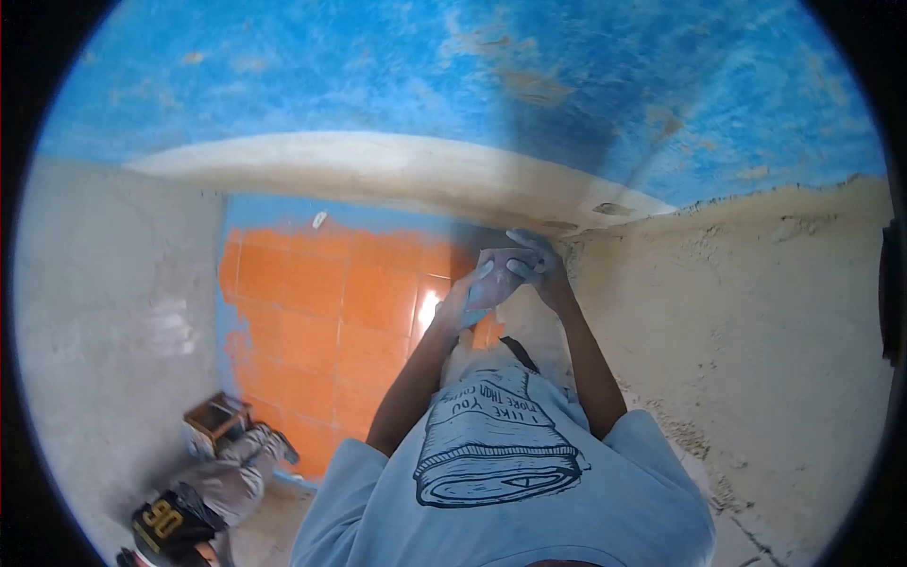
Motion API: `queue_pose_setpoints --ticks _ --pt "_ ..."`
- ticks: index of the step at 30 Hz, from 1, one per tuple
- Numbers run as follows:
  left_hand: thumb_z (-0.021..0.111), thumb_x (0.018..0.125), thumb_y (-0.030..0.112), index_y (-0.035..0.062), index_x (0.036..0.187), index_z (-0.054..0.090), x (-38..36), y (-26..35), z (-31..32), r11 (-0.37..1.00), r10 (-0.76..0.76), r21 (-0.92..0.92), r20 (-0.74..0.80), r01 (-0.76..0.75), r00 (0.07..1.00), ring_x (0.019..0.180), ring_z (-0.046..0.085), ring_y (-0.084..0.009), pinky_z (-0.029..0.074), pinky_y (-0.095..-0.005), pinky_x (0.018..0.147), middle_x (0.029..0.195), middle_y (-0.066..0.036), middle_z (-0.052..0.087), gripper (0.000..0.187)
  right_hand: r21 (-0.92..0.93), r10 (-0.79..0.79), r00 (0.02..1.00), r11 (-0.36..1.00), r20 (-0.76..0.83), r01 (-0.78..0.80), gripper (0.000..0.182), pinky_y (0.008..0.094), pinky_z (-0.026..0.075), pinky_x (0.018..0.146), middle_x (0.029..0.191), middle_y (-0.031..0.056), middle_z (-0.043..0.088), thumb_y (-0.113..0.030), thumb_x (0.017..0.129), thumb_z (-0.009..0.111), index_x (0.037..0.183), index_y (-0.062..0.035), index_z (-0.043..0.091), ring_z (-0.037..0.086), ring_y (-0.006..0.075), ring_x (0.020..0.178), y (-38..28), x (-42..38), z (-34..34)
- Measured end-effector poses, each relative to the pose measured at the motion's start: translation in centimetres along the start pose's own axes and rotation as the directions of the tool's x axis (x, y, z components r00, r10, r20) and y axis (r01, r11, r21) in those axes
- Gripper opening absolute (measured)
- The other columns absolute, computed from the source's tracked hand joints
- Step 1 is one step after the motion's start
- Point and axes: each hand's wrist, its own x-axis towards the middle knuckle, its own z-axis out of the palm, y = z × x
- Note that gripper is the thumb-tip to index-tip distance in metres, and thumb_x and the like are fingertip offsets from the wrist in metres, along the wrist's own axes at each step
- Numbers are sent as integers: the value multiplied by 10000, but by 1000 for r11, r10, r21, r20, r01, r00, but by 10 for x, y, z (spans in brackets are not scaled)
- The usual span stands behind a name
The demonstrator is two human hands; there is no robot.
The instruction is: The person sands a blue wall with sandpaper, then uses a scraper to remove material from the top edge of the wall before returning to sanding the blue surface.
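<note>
A purplish-grey sheet of sandpaper (491, 283) is held between my two hands, in front of my shirt. My left hand (465, 295) grips its left side, thumb on top. At the upper right edge, my right hand (537, 260) pinches the sheet with its thumb, and its other fingers reach out behind. Pale blue-grey dust coats the fingers of both hands. Part of the sheet is covered by my thumbs.
Ahead is a blue patchy wall (378, 76) above a whitish band (312, 161). Orange floor tiles (312, 302) lie below, with a small white object (319, 219). A bare plaster wall (737, 331) stands right. At lower left, another person (189, 515) is near a small wooden stool (219, 416).
</note>
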Motion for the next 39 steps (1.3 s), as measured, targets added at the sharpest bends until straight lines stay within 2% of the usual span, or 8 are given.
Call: queue_pose_setpoints --ticks 13,15,17,20,23,28,38,39 --pt "475 1128 337 92 1223 611 135 -23 13 961 262 -33 -227 -276 938 1025 630 -159 505 -314 939 1121 -38 658 296 -227 -75 967 974 -242 19 522 385 433 1113 1416 106 600 -330 1057 601 1488 -51 510 580 230 1292 44 89 -99" --pt "416 1139 389 95 1104 592 203 -29 -7 892 445 -217 276 -396 852 964 614 -175 520 -345 906 1032 -59 646 344 -128 -34 946 992 -323 -8 522 380 424 1121 1425 102 576 -328 1077 561 1512 -52 474 564 238 1299 40 83 -118" --pt "365 1144 434 98 1007 559 241 -3 -3 815 578 -284 337 -505 743 895 594 -191 532 -376 863 945 -77 625 411 -4 9 925 1000 -380 -12 532 389 411 1132 1463 92 532 -339 1087 542 1529 -59 447 536 237 1323 32 80 -133" --pt "308 1138 496 94 932 505 269 65 18 693 693 -116 -165 -711 702 776 550 -212 541 -414 772 829 -83 582 493 143 149 861 986 -487 -90 598 488 386 1158 1563 96 446 -386 1085 543 1588 -123 353 443 249 1445 34 79 -161" --pt "301 1093 649 167 868 501 250 149 33 509 734 47 -544 -860 405 659 441 -173 457 -323 660 734 24 452 569 174 144 870 982 -472 -68 676 504 374 1186 1603 103 371 -382 1094 524 1646 -120 234 378 270 1495 26 84 -176" --pt "317 1076 687 205 972 536 260 61 116 689 622 -23 -494 -724 607 698 440 -120 448 -296 635 800 44 468 539 327 150 822 944 -549 46 802 524 339 1237 1698 122 206 -354 1099 507 1686 -139 5 237 287 1574 16 108 -137" --pt "217 1111 616 78 1169 559 192 244 15 467 752 -19 -516 -884 409 874 606 -148 530 -304 780 1032 -44 647 641 267 56 815 956 -576 123 818 507 340 1240 1752 81 92 -285 1080 537 1690 -141 12 151 274 1609 -31 133 -14" --pt "228 1109 621 72 1233 542 227 216 17 447 776 369 -612 -815 149 922 596 -154 517 -315 836 1086 -53 635 644 269 44 805 952 -592 146 793 498 344 1232 1740 80 132 -289 1076 548 1687 -140 65 182 267 1597 -32 139 0"
